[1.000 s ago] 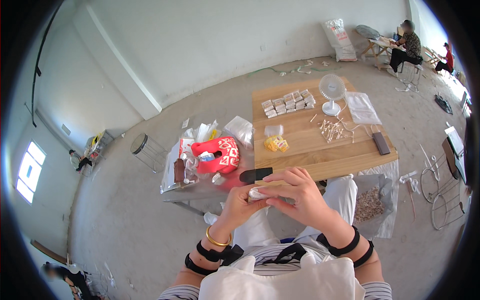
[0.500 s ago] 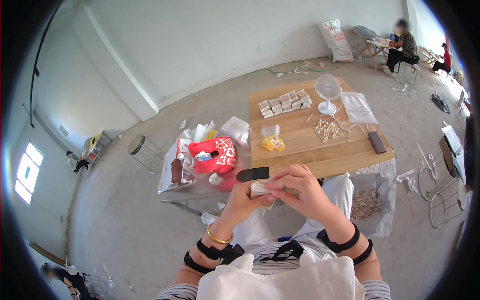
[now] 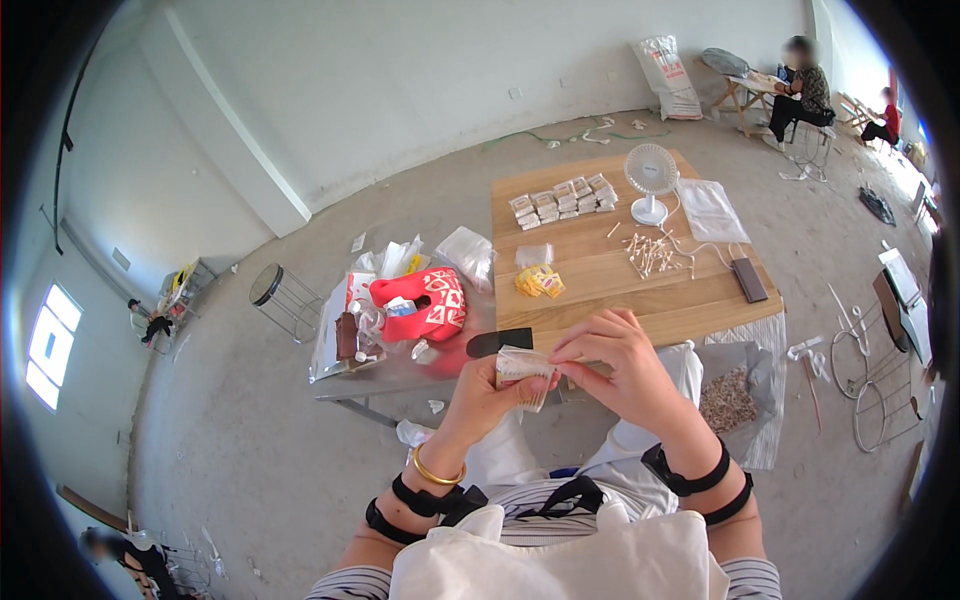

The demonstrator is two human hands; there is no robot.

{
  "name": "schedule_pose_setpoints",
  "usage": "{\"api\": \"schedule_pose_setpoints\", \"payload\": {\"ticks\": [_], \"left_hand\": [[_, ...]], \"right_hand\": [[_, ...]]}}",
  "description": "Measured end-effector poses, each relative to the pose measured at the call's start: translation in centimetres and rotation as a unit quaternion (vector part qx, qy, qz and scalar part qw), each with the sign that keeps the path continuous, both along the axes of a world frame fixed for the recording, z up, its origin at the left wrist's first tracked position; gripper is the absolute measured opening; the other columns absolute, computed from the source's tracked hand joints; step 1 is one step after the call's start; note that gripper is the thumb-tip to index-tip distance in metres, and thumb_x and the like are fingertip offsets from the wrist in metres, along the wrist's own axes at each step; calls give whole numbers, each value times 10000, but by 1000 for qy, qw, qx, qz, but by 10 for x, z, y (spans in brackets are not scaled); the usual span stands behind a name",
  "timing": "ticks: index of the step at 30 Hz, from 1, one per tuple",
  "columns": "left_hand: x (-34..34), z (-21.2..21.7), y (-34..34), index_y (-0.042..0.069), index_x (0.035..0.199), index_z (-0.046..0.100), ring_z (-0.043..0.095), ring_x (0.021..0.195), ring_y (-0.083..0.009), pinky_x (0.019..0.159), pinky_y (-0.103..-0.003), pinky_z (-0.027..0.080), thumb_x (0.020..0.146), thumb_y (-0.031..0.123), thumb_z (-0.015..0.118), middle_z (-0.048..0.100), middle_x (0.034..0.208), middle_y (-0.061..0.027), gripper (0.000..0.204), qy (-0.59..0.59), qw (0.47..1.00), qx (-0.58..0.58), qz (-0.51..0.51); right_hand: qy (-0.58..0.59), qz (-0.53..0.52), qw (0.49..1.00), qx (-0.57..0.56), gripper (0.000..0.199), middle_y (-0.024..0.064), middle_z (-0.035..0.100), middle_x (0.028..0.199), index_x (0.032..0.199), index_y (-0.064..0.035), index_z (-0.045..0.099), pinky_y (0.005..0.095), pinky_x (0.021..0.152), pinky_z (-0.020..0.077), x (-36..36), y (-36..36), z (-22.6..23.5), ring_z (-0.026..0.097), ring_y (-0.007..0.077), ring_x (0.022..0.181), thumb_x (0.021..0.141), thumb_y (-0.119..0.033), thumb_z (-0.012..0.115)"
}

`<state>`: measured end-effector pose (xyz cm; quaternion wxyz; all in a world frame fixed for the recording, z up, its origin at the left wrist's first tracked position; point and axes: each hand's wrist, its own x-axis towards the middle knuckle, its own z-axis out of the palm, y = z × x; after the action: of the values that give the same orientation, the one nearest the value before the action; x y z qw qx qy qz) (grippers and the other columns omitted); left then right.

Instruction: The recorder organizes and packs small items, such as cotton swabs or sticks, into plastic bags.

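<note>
My left hand (image 3: 478,400) grips a small clear plastic packet (image 3: 521,370) above my lap, near the table's front edge. Thin sticks that look like cotton swabs show through its lower part. The fingertips of my right hand (image 3: 622,362) are pinched together at the packet's upper right edge. Loose cotton swabs (image 3: 655,258) lie scattered on the wooden table (image 3: 600,318). Left of them are yellow printed cards (image 3: 540,281) and small clear bags (image 3: 534,256). Filled packets (image 3: 562,203) stand in rows at the table's far left.
A white fan (image 3: 651,172), a brown power bank (image 3: 749,280) and a plastic sheet (image 3: 712,211) are on the table. A red neck pillow (image 3: 440,310) lies among bags to the left. By my right leg stands a bag of brownish bits (image 3: 729,402). Other people sit farther off.
The packet has turned more upright in my left hand, showing the sticks inside. My right fingers have shifted from over its top to its right edge.
</note>
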<state>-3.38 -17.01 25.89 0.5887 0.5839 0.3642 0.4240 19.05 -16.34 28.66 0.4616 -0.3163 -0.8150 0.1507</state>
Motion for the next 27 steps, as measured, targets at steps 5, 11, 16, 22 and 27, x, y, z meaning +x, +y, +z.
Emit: {"api": "schedule_pose_setpoints", "payload": {"ticks": [5, 11, 16, 22, 27], "left_hand": [[6, -7, 1, -8, 1146, 698, 672, 907, -87, 785, -239, 535, 901, 124, 759, 745, 1033, -62, 286, 25, 1000, 4, 13], [7, -7, 1, -15, 1178, 680, 704, 970, -151, 837, -276, 560, 909, 99, 738, 738, 1080, -107, 298, 18, 1000, 10, -15], [4, -7, 3, -14, 1184, 669, 700, 959, -146, 853, -288, 565, 907, 102, 742, 739, 1062, -96, 309, 37, 999, 9, -12], [12, -3, 5, -15, 1179, 662, 680, 953, -118, 844, -277, 560, 925, 110, 728, 726, 1046, -61, 291, 2, 1000, 21, 18], [0, -6, 16, -26, 1151, 655, 668, 926, -100, 847, -276, 569, 957, 108, 692, 709, 1062, -67, 239, -4, 996, 73, 56]], "right_hand": [[5, 14, 999, -32, 121, -17, 693, 984, 891, -108, 732, 362, 929, 412, 4, -1, -4, 615, 204, 951, 778, -72, 756], [32, -10, 999, -42, 115, 45, 698, 930, 898, -70, 704, 367, 894, 429, 4, 5, -3, 636, 249, 887, 796, -37, 744], [112, 36, 979, -169, 117, 106, 681, 889, 932, -32, 655, 396, 827, 481, -3, 3, -3, 662, 317, 851, 838, -71, 714], [70, 10, 987, -145, 123, 119, 683, 893, 927, -21, 648, 389, 812, 492, -3, 9, -5, 667, 311, 851, 834, -58, 720], [101, 25, 980, -172, 125, 110, 690, 889, 936, -18, 646, 369, 822, 499, -7, 12, -8, 677, 288, 868, 845, -54, 724]]}}
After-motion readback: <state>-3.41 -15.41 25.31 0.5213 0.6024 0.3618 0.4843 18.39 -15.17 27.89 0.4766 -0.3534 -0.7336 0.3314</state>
